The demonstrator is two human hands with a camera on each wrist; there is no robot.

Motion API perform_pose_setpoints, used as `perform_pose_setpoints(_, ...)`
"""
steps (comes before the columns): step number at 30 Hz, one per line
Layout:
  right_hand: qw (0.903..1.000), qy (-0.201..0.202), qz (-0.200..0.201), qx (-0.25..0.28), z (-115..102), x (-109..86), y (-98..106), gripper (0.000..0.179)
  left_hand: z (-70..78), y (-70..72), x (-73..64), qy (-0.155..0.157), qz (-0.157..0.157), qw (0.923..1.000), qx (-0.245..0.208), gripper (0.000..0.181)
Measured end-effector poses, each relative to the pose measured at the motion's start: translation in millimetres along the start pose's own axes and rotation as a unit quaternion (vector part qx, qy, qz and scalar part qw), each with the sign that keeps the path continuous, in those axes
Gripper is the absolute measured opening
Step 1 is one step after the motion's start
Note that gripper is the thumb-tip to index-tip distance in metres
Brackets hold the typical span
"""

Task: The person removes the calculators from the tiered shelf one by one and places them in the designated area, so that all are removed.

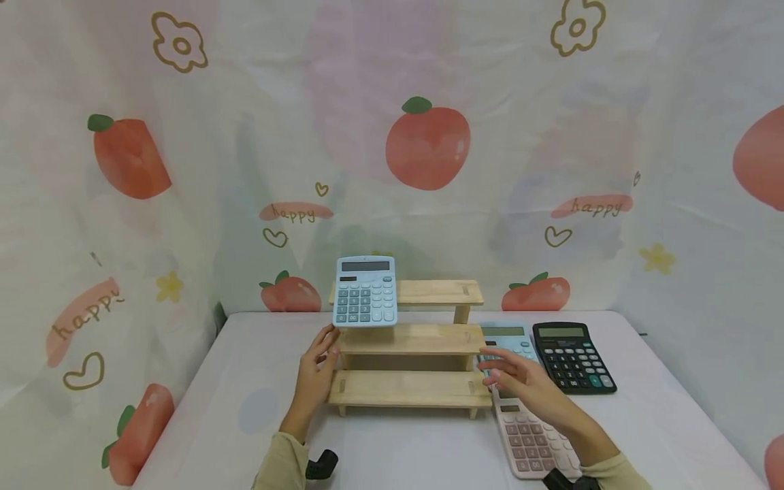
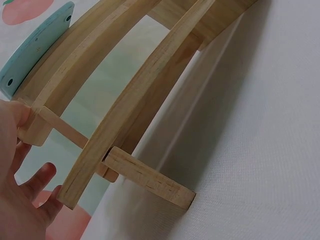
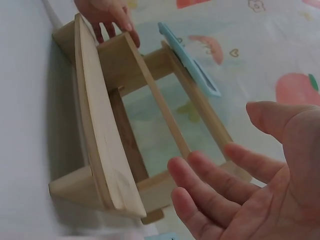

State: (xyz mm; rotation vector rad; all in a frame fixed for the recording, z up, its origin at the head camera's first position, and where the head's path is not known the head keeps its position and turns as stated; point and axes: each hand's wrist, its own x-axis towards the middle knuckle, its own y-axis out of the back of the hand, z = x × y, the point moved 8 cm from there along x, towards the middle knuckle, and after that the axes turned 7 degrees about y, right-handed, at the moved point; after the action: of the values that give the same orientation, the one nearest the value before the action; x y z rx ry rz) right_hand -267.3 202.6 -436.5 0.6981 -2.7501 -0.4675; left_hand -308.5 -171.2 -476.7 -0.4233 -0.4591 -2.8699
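A three-tier wooden shelf stand [image 1: 410, 389] stands on the table, with a light blue calculator [image 1: 365, 292] upright at the left of its top tier. My left hand [image 1: 315, 381] touches the left end of the middle tier; in the left wrist view its lower fingers [image 2: 40, 180] are spread and loosely bent beside the wood. At the stand's right end, my right hand [image 1: 529, 384] hovers with fingers apart and an empty palm. In the right wrist view, its fingertips [image 3: 195, 162] lie close to the tier ends; whether they touch is unclear.
To the right of the stand lie a second light blue calculator [image 1: 505, 331], partly hidden by my right hand, a black calculator [image 1: 576, 361] and a pink calculator [image 1: 535, 442]. A fruit-patterned cloth [image 1: 429, 238] hangs behind the white table [image 1: 245, 422].
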Motion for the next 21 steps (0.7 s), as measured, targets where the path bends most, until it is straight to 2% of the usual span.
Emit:
perform_pose_setpoints(7,0.9987,0.05,-0.003,0.011,-11.1,21.2,-16.4,0.049,-1.1,0.0,-0.8,0.005,0.001,1.0,0.004,0.039)
perform_pose_setpoints(14,0.9986,0.051,-0.002,0.014,-16.5,41.4,-26.7,0.048,-4.0,0.0,-1.1,0.025,-0.002,0.9997,0.005,0.04)
perform_pose_setpoints(21,0.9975,0.062,0.001,0.034,-16.6,56.0,-33.8,0.049,-4.4,-1.6,-1.1,0.018,-0.007,0.9998,0.006,0.04)
